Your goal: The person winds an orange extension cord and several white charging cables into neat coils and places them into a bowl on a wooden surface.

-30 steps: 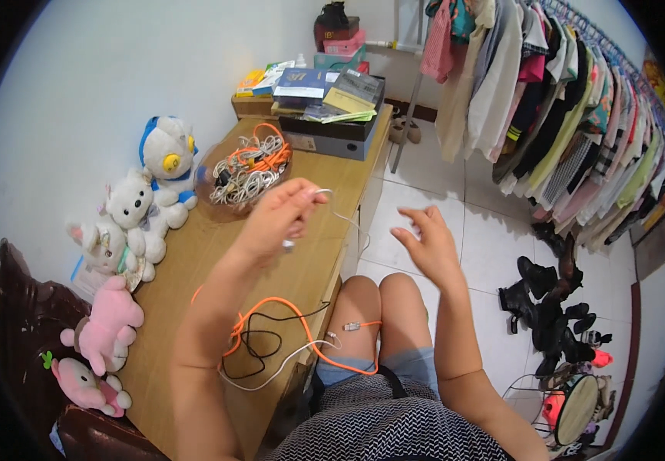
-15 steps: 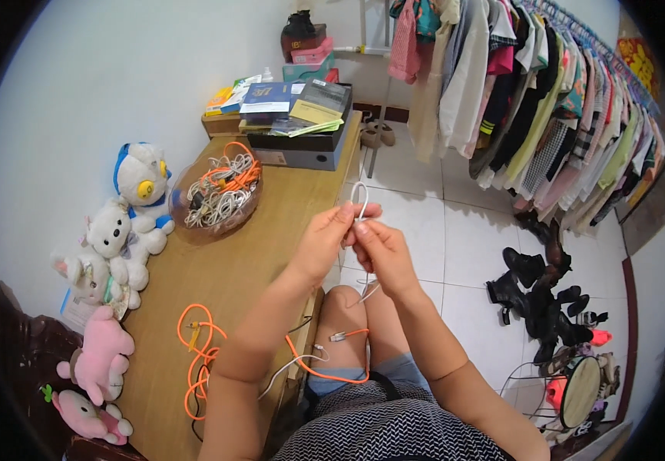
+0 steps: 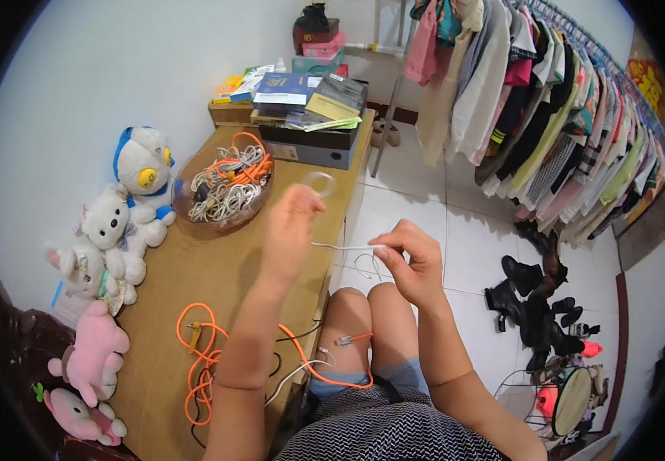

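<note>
A thin white cable (image 3: 342,248) stretches between my two hands in front of me, above my lap and the desk edge. My left hand (image 3: 290,227), smeared by motion, is closed on it, and a small loop of the cable stands above the fingers. My right hand (image 3: 411,257) pinches the cable between thumb and fingertips, with a loose white loop hanging below. Across my thigh and the desk edge lies an orange cable (image 3: 304,359) with a metal plug (image 3: 344,340). Beside my left forearm, more orange cable (image 3: 190,390) lies in loops.
On the wooden desk (image 3: 163,280) stand a clear bowl (image 3: 229,223) of tangled cables and a dark box (image 3: 306,150) topped with booklets. Plush toys (image 3: 102,349) line the wall side. To the right are hanging clothes (image 3: 547,115), shoes (image 3: 536,307) and a round stool (image 3: 572,401).
My hands have moved apart: the left went left over the desk, the right a little to the right. The white cable, bunched between them before, now spans the gap.
</note>
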Action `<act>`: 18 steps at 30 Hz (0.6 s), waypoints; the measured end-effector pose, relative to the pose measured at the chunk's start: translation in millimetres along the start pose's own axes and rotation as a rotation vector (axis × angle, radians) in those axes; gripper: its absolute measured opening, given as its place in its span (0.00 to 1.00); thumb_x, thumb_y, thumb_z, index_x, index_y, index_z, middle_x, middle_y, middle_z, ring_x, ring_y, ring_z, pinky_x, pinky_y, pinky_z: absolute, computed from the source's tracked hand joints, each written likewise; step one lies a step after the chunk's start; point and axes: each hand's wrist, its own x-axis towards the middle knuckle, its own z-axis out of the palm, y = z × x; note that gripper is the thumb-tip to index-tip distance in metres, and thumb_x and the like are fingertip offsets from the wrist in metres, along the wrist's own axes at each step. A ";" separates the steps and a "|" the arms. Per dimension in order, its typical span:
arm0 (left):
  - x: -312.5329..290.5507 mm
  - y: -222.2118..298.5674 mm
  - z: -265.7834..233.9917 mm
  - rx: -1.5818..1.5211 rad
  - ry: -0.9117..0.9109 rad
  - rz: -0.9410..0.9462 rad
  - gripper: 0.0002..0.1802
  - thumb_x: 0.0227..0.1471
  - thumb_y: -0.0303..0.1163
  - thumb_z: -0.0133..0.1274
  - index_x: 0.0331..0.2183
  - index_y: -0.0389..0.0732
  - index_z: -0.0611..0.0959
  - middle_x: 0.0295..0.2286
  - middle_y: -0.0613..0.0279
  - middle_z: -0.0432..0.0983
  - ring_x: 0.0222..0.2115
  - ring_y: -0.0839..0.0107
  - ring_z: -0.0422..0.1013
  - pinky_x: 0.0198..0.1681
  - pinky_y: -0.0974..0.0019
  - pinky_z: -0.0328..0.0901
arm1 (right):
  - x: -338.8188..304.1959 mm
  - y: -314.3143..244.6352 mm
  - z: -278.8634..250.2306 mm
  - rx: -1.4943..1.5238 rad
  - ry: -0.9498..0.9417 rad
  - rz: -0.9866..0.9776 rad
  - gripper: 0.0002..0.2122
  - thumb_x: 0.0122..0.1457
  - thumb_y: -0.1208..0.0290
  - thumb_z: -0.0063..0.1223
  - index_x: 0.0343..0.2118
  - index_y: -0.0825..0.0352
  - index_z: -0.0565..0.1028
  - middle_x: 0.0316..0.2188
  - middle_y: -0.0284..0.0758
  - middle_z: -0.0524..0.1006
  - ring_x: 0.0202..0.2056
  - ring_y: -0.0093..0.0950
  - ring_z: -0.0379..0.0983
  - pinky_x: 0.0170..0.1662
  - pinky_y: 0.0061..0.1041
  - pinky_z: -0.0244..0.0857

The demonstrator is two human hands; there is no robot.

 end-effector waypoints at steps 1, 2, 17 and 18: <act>-2.1 -6.0 6.9 0.211 -0.144 0.175 0.15 0.59 0.41 0.42 0.29 0.39 0.72 0.21 0.69 0.66 0.18 0.82 0.59 0.22 0.78 0.55 | 7.2 -5.3 2.3 -0.053 0.103 -0.099 0.03 0.48 0.78 0.58 0.28 0.68 0.77 0.18 0.31 0.68 0.21 0.20 0.61 0.23 0.17 0.53; -4.8 -10.5 12.3 0.420 -0.288 0.352 0.15 0.59 0.41 0.42 0.30 0.38 0.73 0.23 0.67 0.69 0.20 0.81 0.61 0.24 0.77 0.57 | 13.9 -8.6 4.4 -0.107 0.206 -0.199 0.04 0.48 0.79 0.58 0.28 0.68 0.77 0.19 0.30 0.67 0.20 0.19 0.61 0.22 0.17 0.53; -5.6 -4.9 38.1 -0.369 -0.119 0.165 0.14 0.59 0.42 0.40 0.30 0.41 0.71 0.31 0.60 0.75 0.32 0.75 0.69 0.38 0.70 0.63 | -38.5 31.8 35.8 0.426 -0.225 0.511 0.18 0.64 0.58 0.37 0.30 0.70 0.72 0.12 0.25 0.62 0.15 0.15 0.57 0.18 0.15 0.52; -6.7 -4.5 34.7 -0.369 -0.117 0.164 0.14 0.59 0.42 0.40 0.30 0.41 0.71 0.31 0.60 0.75 0.32 0.75 0.69 0.38 0.70 0.63 | -39.3 31.7 35.0 0.427 -0.226 0.512 0.18 0.64 0.58 0.37 0.30 0.70 0.72 0.12 0.25 0.62 0.15 0.15 0.57 0.18 0.15 0.52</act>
